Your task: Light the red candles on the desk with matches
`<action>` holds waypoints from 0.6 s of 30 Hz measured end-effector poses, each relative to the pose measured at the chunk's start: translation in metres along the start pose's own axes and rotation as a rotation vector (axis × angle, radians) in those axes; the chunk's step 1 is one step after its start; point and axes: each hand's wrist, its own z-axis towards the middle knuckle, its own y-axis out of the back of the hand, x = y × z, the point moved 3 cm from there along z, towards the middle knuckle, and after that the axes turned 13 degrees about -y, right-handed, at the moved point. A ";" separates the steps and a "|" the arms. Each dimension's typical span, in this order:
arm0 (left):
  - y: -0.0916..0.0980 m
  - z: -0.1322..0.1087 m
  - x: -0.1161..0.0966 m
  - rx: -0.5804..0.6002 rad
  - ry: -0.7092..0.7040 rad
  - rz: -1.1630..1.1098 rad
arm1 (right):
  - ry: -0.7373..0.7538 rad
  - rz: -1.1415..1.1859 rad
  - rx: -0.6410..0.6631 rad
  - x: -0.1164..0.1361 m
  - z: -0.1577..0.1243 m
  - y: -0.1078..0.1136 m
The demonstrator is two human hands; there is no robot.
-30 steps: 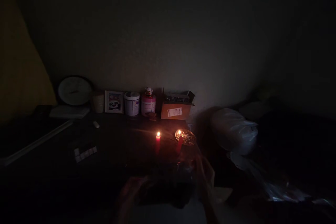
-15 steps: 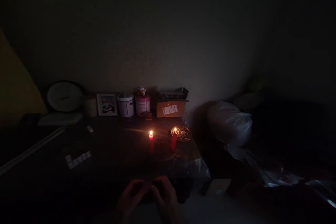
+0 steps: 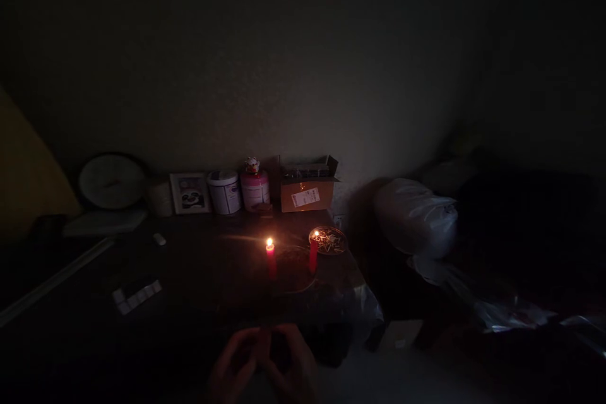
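Low in the dim head view, my left hand (image 3: pixel 233 363) and my right hand (image 3: pixel 296 360) meet in front of the table's near edge. Their fingertips pinch a small, flat, reddish box-like thing (image 3: pixel 263 346) from both sides; darkness hides its details. Beyond them stand two upright red candles, both lit: the left candle (image 3: pixel 271 262) with a bright flame and the right candle (image 3: pixel 313 257) with a smaller-looking one. Just behind the right candle lies a round dish (image 3: pixel 344 247) strewn with thin sticks like matches.
Along the wall stand a round clock-like disc (image 3: pixel 111 181), a framed panda picture (image 3: pixel 190 194), a white tub (image 3: pixel 224 193), a pink-topped tub (image 3: pixel 255 192) and an open cardboard box (image 3: pixel 307 196). A white segmented strip (image 3: pixel 137 297) lies left. White plastic bags (image 3: pixel 411 218) sit right.
The view has shifted slightly. My hands remain together low in the picture, and the reddish thing between my fingertips now shows more plainly. Both candles still burn.
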 end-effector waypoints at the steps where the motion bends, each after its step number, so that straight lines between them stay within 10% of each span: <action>1: 0.001 0.000 0.000 -0.013 -0.013 0.011 | 0.012 -0.009 -0.010 -0.002 0.000 -0.002; 18: 0.003 -0.002 0.012 -0.023 -0.184 0.098 | 0.226 -0.081 -0.082 -0.010 0.002 -0.009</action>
